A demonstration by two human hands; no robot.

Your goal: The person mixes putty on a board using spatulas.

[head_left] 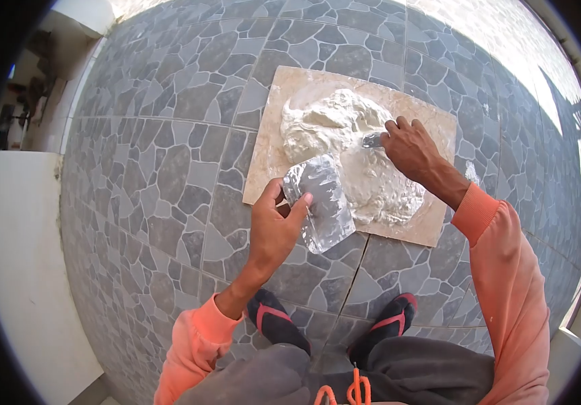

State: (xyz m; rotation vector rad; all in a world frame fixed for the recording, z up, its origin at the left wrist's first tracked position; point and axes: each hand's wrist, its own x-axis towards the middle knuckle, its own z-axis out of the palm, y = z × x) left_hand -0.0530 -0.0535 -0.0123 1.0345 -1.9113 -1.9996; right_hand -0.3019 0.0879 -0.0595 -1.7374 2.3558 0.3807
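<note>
A mound of wet white plaster or putty (388, 181) is spread over a square beige tile (261, 165) on the floor. My left hand (275, 226) grips a flat metal scraper plate (323, 202) smeared with white, its thumb pressed on the face; the plate is tilted over the tile's near left edge. My right hand (412, 150) is closed around a putty knife (372, 140), whose short visible metal blade points left into the mound. The knife's handle is hidden inside my fist.
Grey stone-patterned floor tiles (169, 175) surround the beige tile. My feet in dark socks and red-strapped sandals (271, 317) stand just below it. A white low wall (30, 256) runs along the left, and bright sunlight falls on the floor (499, 40) at the upper right.
</note>
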